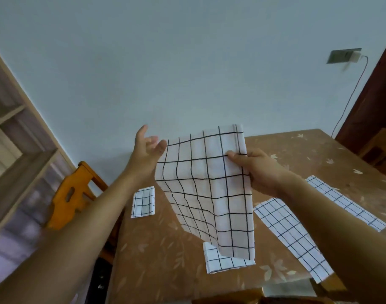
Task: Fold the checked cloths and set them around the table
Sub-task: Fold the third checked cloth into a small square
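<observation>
A white cloth with black checks (207,189) hangs in the air above the table, doubled over. My right hand (257,170) pinches its right edge near the top. My left hand (149,148) is at the cloth's upper left corner with fingers spread, touching the edge but not clearly gripping it. A small folded checked cloth (143,201) lies at the table's left edge. Another folded cloth (222,262) lies near the front, partly hidden by the hanging one. Two long checked cloths (290,235) (345,202) lie flat on the right.
The brown table (165,255) has a leaf-patterned cover. An orange wooden chair (73,194) stands at its left side, with shelving (16,139) beyond it. A wall socket with a charger and cable (345,55) is at the upper right. Dark wooden furniture (372,119) stands on the right.
</observation>
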A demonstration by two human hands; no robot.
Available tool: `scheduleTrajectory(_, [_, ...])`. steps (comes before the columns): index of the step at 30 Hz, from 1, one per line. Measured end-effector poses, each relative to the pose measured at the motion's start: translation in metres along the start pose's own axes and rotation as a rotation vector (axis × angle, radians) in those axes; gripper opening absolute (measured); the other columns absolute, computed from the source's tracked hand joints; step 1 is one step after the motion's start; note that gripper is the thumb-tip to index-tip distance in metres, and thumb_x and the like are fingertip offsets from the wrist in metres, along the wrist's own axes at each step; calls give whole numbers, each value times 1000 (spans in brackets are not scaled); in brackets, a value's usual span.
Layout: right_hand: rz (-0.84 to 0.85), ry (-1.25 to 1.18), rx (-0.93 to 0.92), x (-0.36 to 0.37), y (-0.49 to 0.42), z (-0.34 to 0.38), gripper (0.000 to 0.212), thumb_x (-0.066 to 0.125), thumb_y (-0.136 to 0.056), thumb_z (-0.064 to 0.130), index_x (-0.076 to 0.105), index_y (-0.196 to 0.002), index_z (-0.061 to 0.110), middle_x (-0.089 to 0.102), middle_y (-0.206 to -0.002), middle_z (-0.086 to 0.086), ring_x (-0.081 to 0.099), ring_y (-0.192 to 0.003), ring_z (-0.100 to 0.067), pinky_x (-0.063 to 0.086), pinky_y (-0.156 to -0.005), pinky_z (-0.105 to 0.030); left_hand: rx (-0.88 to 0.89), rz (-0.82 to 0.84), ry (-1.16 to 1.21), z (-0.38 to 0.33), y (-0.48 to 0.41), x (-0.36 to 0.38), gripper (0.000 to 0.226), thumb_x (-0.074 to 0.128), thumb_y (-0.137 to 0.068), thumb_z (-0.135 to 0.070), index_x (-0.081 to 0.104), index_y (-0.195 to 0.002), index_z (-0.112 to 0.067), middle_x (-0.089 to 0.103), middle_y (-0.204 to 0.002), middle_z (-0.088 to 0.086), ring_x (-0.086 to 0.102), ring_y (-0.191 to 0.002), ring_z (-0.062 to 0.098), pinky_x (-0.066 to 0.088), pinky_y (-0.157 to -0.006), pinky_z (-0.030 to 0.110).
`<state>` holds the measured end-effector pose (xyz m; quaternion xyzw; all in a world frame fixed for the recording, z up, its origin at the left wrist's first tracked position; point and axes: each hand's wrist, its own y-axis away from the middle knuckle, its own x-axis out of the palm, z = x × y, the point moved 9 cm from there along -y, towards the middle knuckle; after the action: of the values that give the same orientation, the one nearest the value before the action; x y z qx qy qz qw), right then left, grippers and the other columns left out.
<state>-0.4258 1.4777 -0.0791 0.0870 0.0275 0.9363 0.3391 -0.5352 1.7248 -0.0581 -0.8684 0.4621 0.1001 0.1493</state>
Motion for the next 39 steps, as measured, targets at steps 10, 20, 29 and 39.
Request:
scheduleTrajectory(10, [-189,-246,112,-60,0,-28,41,50,-106,25,63,-130,-6,70,-127,-24,70,-117,-37,61,-91,-51,-312,299,509,80,43,84,34,67,-90,-20,68,-119,-1,73,-122,15,67,-118,28,56,-98,37])
scheduleTrajectory(20, [-189,-137,274,-81,31,-114,34,60,-100,17,66,-123,-7,75,-107,-21,74,-92,-32,63,-77,-41,-394,124,451,102,24,97,16,64,-99,-21,76,-108,-15,75,-116,14,68,-115,35,47,-106,59])
scheduleTrajectory(29, [-503,-41,81,-142,51,-96,21,57,-104,18,73,-100,4,75,-89,-9,70,-85,-27,59,-71,-39,-404,144,284,98,15,132,79,89,-59,-58,64,-127,-26,61,-140,6,59,-128,28,44,-110,57])
scheduleTrajectory(39, [-543,214,-72,-211,86,-58,19,67,-93,3,73,-103,18,73,-84,-7,68,-83,-23,60,-82,-44,-194,114,-33,27,22,186,9,76,-90,-21,76,-95,-29,76,-101,-1,70,-101,25,57,-92,45])
